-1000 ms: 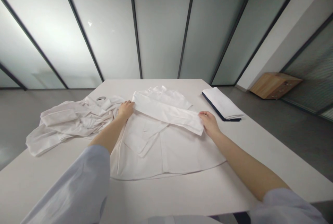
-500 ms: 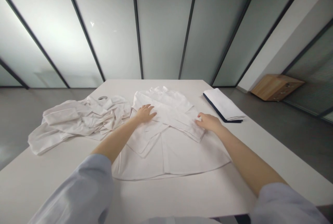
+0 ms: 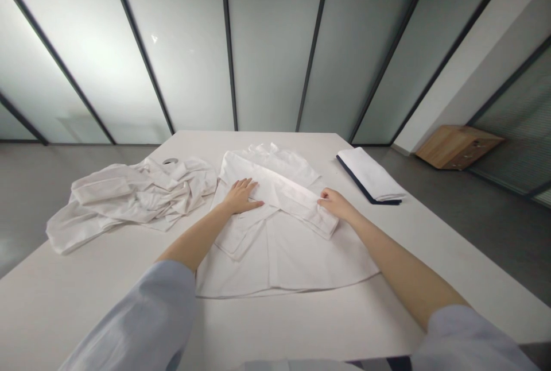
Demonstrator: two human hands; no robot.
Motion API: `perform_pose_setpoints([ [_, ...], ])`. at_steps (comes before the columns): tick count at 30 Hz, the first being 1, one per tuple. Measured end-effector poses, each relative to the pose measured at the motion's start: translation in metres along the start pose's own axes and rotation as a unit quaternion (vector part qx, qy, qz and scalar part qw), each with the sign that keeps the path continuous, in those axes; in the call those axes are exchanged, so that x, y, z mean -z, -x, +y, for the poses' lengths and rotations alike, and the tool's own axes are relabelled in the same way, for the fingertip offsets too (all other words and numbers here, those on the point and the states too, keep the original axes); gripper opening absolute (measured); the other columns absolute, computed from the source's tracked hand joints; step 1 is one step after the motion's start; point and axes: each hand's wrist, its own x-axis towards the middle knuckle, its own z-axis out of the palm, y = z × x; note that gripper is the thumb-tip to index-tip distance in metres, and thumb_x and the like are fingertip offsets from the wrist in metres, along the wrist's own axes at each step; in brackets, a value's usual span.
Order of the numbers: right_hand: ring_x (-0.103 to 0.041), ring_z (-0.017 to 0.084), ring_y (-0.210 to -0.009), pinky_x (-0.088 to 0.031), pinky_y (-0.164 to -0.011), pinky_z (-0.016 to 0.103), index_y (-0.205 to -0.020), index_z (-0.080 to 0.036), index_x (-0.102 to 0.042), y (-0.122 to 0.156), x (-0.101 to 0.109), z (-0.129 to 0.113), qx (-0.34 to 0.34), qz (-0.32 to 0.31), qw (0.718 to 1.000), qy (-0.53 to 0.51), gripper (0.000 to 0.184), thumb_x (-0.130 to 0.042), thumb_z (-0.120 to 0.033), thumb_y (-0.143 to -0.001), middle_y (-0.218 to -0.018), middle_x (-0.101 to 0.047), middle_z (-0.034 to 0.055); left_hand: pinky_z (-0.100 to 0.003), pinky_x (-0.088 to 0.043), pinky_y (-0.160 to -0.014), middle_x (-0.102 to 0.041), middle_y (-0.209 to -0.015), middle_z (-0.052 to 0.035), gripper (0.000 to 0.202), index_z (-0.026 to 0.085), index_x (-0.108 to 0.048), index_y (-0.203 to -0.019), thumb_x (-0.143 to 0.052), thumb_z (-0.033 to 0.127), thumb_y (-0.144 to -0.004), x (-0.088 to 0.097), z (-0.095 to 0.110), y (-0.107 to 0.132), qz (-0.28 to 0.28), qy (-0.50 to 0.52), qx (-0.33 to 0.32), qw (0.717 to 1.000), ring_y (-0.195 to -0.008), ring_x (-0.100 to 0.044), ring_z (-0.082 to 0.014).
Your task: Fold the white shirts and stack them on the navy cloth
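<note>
A white shirt [image 3: 318, 259] lies spread on the white table with its hem toward me and its sleeves crossed over the front. My left hand [image 3: 241, 197] rests palm down on the left part of the shirt, fingers spread. At the right side my right hand [image 3: 336, 203] pinches the upper edge of the sleeve [image 3: 293, 194] that runs diagonally across the shirt, close to its cuff. The fingertips under that edge are partly hidden. The other sleeve [image 3: 247, 239] lies folded below my left hand.
Crumpled white clothes [image 3: 129, 193] are heaped on the left of the table [image 3: 107, 296], with a dark roll [image 3: 170, 161] behind them. A folded white garment [image 3: 370, 173] lies on a dark folded one [image 3: 361, 184] at the right edge. A wooden cabinet [image 3: 456, 144] stands beyond.
My left hand has slid slightly right and lies flatter on the shirt. My right hand has shifted a little left, and its fingers have closed on the sleeve's edge.
</note>
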Motion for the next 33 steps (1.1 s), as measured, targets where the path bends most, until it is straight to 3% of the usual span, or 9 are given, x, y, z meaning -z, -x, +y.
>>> perform_pose_setpoints([
  [2,-0.057,0.015,-0.065,-0.042,-0.057,0.023,-0.079,-0.022,-0.052,0.001,0.004,-0.004,-0.046,-0.026,0.986,-0.156,0.010,-0.058,-0.025,-0.071,-0.068,-0.060,-0.0024,-0.045,-0.021,-0.115,-0.031,-0.153,-0.0122,0.086,0.021,-0.036,-0.144,-0.051,0.071,-0.077,0.001,0.000,0.001,-0.003,0.002,-0.008,1.000,-0.141,-0.027,-0.0302],
  [5,-0.059,0.016,-0.061,-0.045,-0.055,0.024,-0.085,-0.021,-0.055,0.005,0.010,-0.010,-0.095,-0.082,0.928,-0.351,0.018,-0.061,-0.024,-0.069,-0.069,-0.063,-0.0001,-0.043,-0.023,-0.115,-0.032,-0.153,-0.0116,0.082,0.020,-0.038,-0.144,-0.056,0.064,-0.077,0.002,0.001,0.001,0.007,0.008,-0.030,0.999,-0.140,-0.029,-0.0296],
  [10,-0.066,0.018,-0.071,-0.051,-0.065,0.027,-0.088,-0.018,-0.060,0.012,0.012,-0.016,-0.109,-0.137,0.871,-0.459,0.019,-0.057,-0.020,-0.070,-0.083,-0.069,0.0064,-0.034,-0.033,-0.110,-0.049,-0.143,-0.0053,0.046,0.022,-0.056,-0.131,-0.045,0.028,-0.087,0.003,0.002,-0.002,0.004,-0.005,-0.052,0.999,-0.129,-0.046,-0.0211],
  [15,-0.065,0.018,-0.067,-0.049,-0.058,0.025,-0.102,-0.021,-0.057,0.015,0.008,-0.003,-0.142,-0.073,0.932,-0.324,0.031,-0.059,-0.019,-0.070,-0.076,-0.069,0.0010,-0.032,-0.035,-0.110,-0.053,-0.139,-0.0032,0.047,0.022,-0.059,-0.129,-0.039,0.019,-0.087,0.005,0.002,-0.003,0.000,-0.002,-0.056,0.998,-0.127,-0.049,-0.0182],
  [19,-0.065,0.017,-0.074,-0.049,-0.066,0.025,-0.099,-0.019,-0.061,0.013,0.015,0.013,-0.071,-0.093,0.977,-0.176,0.026,-0.060,-0.023,-0.073,-0.080,-0.069,0.0011,-0.033,-0.028,-0.113,-0.047,-0.145,-0.0036,0.051,0.023,-0.048,-0.139,-0.040,0.031,-0.090,0.005,0.003,-0.001,-0.020,0.031,-0.092,0.995,-0.134,-0.041,-0.0182],
  [22,-0.064,0.019,-0.076,-0.048,-0.072,0.027,-0.100,-0.017,-0.064,0.008,0.026,0.019,-0.020,-0.052,0.998,-0.031,0.027,-0.063,-0.028,-0.075,-0.082,-0.069,0.0040,-0.036,-0.025,-0.115,-0.037,-0.152,-0.0040,0.055,0.024,-0.038,-0.145,-0.036,0.043,-0.093,0.005,0.002,-0.002,-0.010,0.042,-0.072,0.996,-0.140,-0.031,-0.0196],
  [25,-0.064,0.020,-0.088,-0.048,-0.078,0.028,-0.107,-0.019,-0.065,0.001,0.031,0.015,0.049,0.019,0.997,0.050,0.031,-0.061,-0.033,-0.079,-0.096,-0.070,0.0073,-0.039,-0.023,-0.114,-0.033,-0.154,-0.0067,0.057,0.021,-0.038,-0.145,-0.027,0.048,-0.096,0.005,-0.002,-0.005,0.035,0.013,0.018,0.999,-0.142,-0.026,-0.0223],
  [27,-0.063,0.021,-0.098,-0.047,-0.082,0.028,-0.110,-0.020,-0.064,-0.004,0.028,0.006,0.105,0.020,0.992,0.067,0.031,-0.059,-0.034,-0.082,-0.107,-0.069,0.0086,-0.042,-0.021,-0.115,-0.031,-0.154,-0.0103,0.060,0.019,-0.037,-0.145,-0.027,0.051,-0.096,0.004,-0.007,-0.008,0.048,-0.025,0.080,0.995,-0.143,-0.024,-0.0264],
  [33,-0.056,0.024,-0.117,-0.040,-0.100,0.033,-0.117,-0.018,-0.064,-0.034,-0.008,-0.029,0.182,-0.080,0.964,0.178,0.037,-0.050,-0.040,-0.090,-0.124,-0.063,0.0115,-0.050,-0.020,-0.112,-0.024,-0.156,-0.0149,0.065,0.019,-0.028,-0.149,-0.026,0.055,-0.095,-0.003,-0.018,-0.013,-0.077,-0.059,0.101,0.990,-0.143,-0.022,-0.0311],
])
